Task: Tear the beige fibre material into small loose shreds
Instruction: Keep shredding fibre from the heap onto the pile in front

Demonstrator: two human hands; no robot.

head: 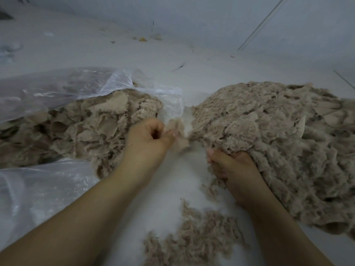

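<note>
clear plastic bag (57, 89) | pale floor (134, 54) | yellowish scrap (142, 39), possibly debris
</note>
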